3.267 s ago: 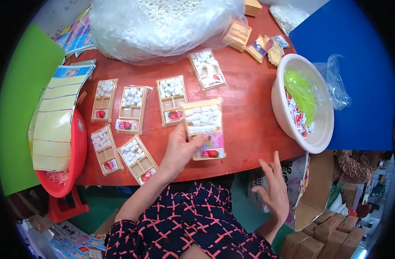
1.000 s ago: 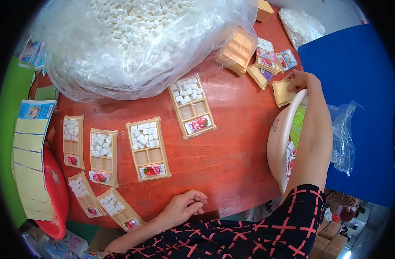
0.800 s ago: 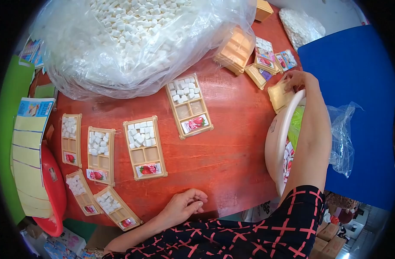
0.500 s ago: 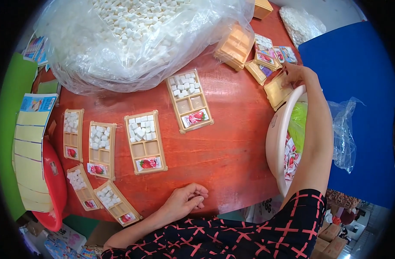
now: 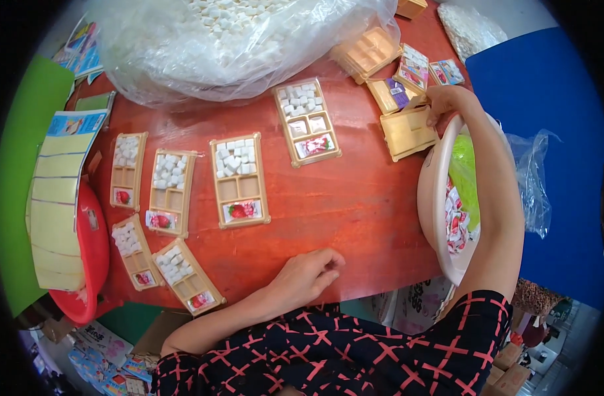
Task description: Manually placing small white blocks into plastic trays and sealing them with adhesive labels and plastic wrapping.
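My right hand [image 5: 450,104] reaches over the rim of a pale basin [image 5: 429,188], fingers bent down at the edge of a tan plastic tray [image 5: 404,137] whose flat side is up. Its fingertips are partly hidden. My left hand [image 5: 308,274] lies near the table's front edge, fingers loosely curled in, with nothing visible in them. Ahead of it, a tan compartment tray [image 5: 229,188] holds white marshmallow-like cubes and a strawberry-print packet. A similar tray [image 5: 299,129] lies farther off, and several more are at the left. Red-and-white packets [image 5: 455,221] and a light-green bag [image 5: 462,173] are in the basin.
A big clear bag of white cubes [image 5: 239,39] covers the far table. Stacked tan trays [image 5: 367,53] and small printed packs [image 5: 414,65] lie at the far right. A red basin [image 5: 94,264] with yellow-and-blue card sheets [image 5: 61,211] borders the left; a blue panel [image 5: 546,99] is at right.
The view has shifted, so the trays and bag appear higher in the picture. My right hand stays by the tan tray at the basin rim. My left hand remains curled near the front edge.
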{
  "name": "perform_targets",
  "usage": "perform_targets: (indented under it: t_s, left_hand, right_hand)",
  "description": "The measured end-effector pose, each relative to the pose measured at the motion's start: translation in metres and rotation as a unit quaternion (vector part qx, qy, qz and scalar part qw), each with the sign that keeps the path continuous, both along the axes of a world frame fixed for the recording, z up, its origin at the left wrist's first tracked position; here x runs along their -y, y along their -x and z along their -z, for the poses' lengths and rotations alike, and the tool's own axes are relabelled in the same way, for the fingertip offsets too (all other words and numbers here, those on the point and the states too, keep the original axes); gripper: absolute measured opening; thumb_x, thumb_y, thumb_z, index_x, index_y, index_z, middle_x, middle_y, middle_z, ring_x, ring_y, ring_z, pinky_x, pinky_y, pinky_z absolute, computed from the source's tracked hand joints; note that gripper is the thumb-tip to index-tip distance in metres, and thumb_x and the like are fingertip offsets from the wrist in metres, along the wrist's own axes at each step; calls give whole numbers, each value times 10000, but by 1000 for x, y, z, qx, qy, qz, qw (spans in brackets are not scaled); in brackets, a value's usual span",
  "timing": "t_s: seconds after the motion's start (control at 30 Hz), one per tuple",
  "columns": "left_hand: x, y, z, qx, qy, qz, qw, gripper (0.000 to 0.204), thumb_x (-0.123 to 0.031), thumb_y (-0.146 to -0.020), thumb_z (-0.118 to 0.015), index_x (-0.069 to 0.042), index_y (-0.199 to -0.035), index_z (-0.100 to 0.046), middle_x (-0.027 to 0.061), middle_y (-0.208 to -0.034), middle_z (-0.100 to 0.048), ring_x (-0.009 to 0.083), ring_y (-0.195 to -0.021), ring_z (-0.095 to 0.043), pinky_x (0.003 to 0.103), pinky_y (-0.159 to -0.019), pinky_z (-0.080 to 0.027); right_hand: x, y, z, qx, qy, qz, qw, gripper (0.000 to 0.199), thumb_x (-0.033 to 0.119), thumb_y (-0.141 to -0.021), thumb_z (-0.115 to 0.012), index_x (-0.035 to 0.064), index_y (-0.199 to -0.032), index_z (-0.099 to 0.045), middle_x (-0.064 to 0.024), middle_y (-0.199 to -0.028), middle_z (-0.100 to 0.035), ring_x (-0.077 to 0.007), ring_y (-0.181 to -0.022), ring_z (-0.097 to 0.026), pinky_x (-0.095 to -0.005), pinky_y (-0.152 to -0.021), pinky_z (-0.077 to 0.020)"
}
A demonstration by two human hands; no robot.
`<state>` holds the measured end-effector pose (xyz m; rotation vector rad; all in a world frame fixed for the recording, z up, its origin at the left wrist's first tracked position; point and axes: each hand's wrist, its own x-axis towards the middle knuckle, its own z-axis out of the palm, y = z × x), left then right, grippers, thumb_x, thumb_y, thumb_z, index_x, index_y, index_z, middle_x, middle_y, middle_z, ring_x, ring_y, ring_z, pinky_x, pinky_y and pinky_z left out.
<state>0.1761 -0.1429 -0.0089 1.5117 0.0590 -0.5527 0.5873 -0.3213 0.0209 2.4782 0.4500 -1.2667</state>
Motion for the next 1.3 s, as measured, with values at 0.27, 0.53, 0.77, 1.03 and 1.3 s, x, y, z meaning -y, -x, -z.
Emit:
perform_targets:
  t_s: [0.27, 0.53, 0.77, 1.03, 1.3]
  left_hand:
    - [45, -110, -2, 459, -411, -84, 783, 339, -153, -759, -592, -4, -1045, -489, 166, -1119, -479, 298, -1048, -445, 363, -828, -395]
    - [74, -179, 37, 456, -568, 32, 685, 777, -558, -709, -557, 15, -1216, -425, 164, -1300, -376, 282, -1232, -305, 442, -994, -251]
    - [59, -120, 25, 424, -555, 38, 715, 813, -550, -625, -635, 54, -1144, -472, 191, -1232, -433, 291, -1195, -351, 442, -979, -269]
    - [53, -50, 14, 432, -505, -46, 746, 518, -292, -551, -755, -27, -922, -507, 123, -972, -511, 272, -928, -502, 373, -770, -390]
    - [43, -15, 19, 461, -585, -6, 668, 311, -86, -675, -547, 31, -962, -530, 135, -894, -529, 242, -905, -537, 289, -695, -438]
  right_hand:
    - [-14, 29, -43, 206, 38, -174, 962, 229, 116, -594, -731, 11, -784, -661, -149, -772, -653, -264, -698, -641, -370, -599, -509]
    - [-23, 158, -117, 289, -275, -115, 910, 402, 96, -697, -644, 17, -1070, -519, -163, -951, -600, -290, -885, -578, -364, -762, -453]
    - [23, 317, -107, 244, -423, -45, 871, 470, 18, -607, -684, 23, -1049, -524, -163, -968, -578, -329, -881, -568, -355, -761, -455]
    - [52, 404, -13, 102, -553, 182, 806, 370, 33, -653, -668, -34, -994, -541, -152, -928, -599, -267, -814, -605, -320, -688, -483]
    - [50, 414, 14, 126, -607, 363, 695, 262, -73, -707, -548, -51, -967, -558, -98, -870, -619, -140, -800, -581, -251, -705, -483]
